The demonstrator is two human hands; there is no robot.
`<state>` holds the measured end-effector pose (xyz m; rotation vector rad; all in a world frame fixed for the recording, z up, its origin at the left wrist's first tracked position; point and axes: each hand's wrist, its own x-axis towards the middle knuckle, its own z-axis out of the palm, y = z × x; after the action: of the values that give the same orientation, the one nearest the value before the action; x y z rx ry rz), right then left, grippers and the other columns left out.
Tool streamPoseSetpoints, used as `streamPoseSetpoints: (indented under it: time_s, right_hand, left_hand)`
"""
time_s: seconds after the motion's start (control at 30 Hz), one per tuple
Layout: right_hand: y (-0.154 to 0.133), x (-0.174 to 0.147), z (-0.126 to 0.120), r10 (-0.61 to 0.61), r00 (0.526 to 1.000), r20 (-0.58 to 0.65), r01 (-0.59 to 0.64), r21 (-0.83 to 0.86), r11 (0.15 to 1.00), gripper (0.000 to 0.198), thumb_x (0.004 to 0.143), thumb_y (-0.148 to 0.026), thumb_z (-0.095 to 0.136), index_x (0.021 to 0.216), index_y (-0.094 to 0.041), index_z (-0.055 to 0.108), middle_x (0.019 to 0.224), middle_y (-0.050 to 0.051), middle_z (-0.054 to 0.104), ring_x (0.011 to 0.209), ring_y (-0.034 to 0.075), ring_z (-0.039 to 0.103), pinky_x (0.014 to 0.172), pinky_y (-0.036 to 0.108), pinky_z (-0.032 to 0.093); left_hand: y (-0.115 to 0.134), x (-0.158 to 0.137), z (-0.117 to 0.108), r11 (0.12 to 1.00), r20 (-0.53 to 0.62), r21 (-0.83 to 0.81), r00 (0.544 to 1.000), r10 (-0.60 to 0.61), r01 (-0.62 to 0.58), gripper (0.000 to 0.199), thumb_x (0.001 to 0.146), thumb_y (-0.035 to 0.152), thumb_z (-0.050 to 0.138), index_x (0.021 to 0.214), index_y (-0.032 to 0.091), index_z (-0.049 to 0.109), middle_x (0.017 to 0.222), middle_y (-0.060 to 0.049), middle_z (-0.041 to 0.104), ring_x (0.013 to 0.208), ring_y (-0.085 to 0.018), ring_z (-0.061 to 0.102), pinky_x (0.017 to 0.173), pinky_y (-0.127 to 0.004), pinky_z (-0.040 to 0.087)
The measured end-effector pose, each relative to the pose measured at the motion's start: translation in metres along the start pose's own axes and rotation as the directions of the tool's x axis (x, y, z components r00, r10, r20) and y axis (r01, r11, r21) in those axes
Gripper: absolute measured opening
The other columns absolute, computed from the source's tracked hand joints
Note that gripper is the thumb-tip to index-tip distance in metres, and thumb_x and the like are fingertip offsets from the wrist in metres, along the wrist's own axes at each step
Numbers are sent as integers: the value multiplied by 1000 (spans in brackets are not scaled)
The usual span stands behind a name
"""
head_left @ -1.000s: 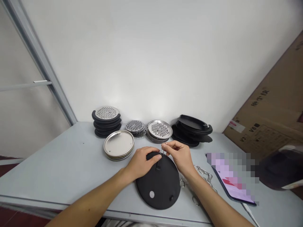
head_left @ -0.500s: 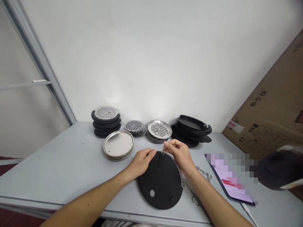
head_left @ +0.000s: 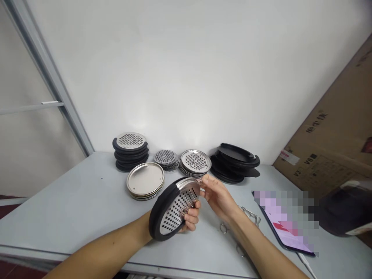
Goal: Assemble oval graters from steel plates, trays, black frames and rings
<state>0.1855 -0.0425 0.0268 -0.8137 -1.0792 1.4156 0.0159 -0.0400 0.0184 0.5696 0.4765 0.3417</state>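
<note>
A round grater (head_left: 178, 209) with a perforated metal face and a thick black rim is tilted up over the table's front. My left hand (head_left: 192, 217) is closed around its right edge, fingers over the metal side and the palm hidden behind. At the grater's top edge, my right hand (head_left: 216, 193) is closed in a pinch on a small metal wire ring (head_left: 200, 180), mostly hidden by the fingers. More wire rings (head_left: 223, 228) and bent wire pieces (head_left: 250, 214) lie near my right forearm, partly covered by it.
Behind stand a stack of black-rimmed graters (head_left: 130, 155), plain metal discs (head_left: 145, 178), small grater discs (head_left: 165, 157), larger metal grater discs (head_left: 195, 161) and black round parts (head_left: 236, 157). To the right are a tablet (head_left: 286, 224) with a white cable and a cardboard box (head_left: 328, 131).
The grater has turned from its plain black back to its perforated metal face. My left hand now grips its right edge, fingers showing in front. My right hand stays at the top edge.
</note>
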Motion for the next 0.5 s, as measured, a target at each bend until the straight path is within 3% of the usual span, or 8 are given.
streamPoseSetpoints:
  time_s: [0.13,0.33,0.43,0.5]
  right_hand:
    - [-2,-1,1,-44,999,29,46,-74,996,38,68,-42,78,70,-22,46,76,2,61,72,17,56,67,28,47]
    - [-1,0,0,-72,992,105,79,-71,994,44,63,-38,82,75,-23,43,69,-3,51,73,17,56,69,29,46]
    - [2,-1,1,-72,988,135,78,-36,996,46,61,-27,84,78,-24,42,67,-7,46,68,12,54,62,23,44]
    - [3,-2,1,-71,990,124,74,-18,997,45,63,-24,83,79,-24,42,69,-8,48,63,10,52,57,21,43]
  left_hand:
    - [-5,1,-8,977,90,-194,993,-72,88,17,88,25,48,80,13,57,62,5,32,50,-6,32,53,-18,32]
    - [-7,1,-3,985,56,-164,998,-37,46,12,82,24,57,76,14,54,62,6,27,50,-6,29,54,-19,31]
    - [-6,3,-3,1000,58,10,998,7,-8,25,85,36,54,72,14,53,62,5,31,49,-5,32,55,-19,33]
    - [-6,6,-7,933,30,333,990,136,-138,39,91,45,41,74,14,57,62,1,42,52,-8,42,58,-23,39]
